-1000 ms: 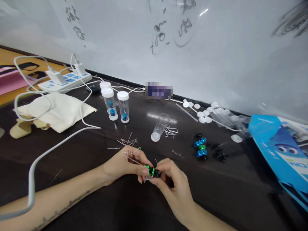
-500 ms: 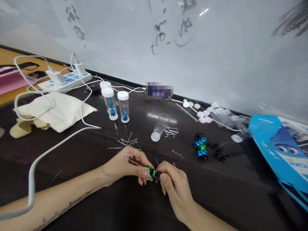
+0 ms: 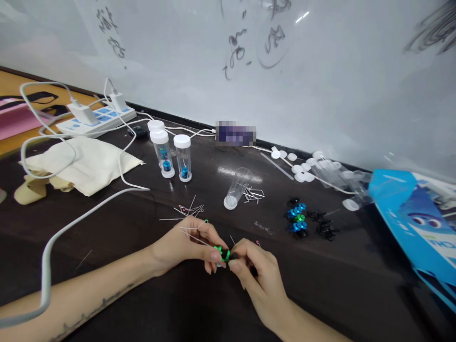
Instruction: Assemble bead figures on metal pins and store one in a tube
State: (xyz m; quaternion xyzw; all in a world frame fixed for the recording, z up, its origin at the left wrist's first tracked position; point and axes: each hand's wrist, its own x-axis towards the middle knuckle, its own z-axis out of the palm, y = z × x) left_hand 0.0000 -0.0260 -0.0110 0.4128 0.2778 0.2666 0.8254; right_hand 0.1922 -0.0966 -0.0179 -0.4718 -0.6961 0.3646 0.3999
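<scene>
My left hand [image 3: 199,244] is closed, pinching a small green-and-black spool-shaped part [image 3: 223,254] between thumb and fingers. A thin bent wire [image 3: 194,229], with a green bead at its end, sticks out by the same hand. Meeting it from the right, my right hand [image 3: 254,268] is closed, thumb and forefinger on a small black piece [image 3: 233,255] at the spool's end. Fingers cover most of that piece, so its shape is hard to make out. A pink-tipped pin [image 3: 258,242] shows just behind the right knuckles.
Loose wires [image 3: 190,209] lie beyond my left hand. A clear tube [image 3: 237,187] leans near bent metal pins [image 3: 252,194]. Blue, green and black parts [image 3: 297,218] sit at right, near a blue bag [image 3: 409,213]. Capped tubes [image 3: 183,159] stand behind; a white cable [image 3: 50,256] crosses the left.
My right thumb has shifted slightly up and left over the black piece, which is now more covered. The left hand and the spool-shaped part stay almost where they were.
</scene>
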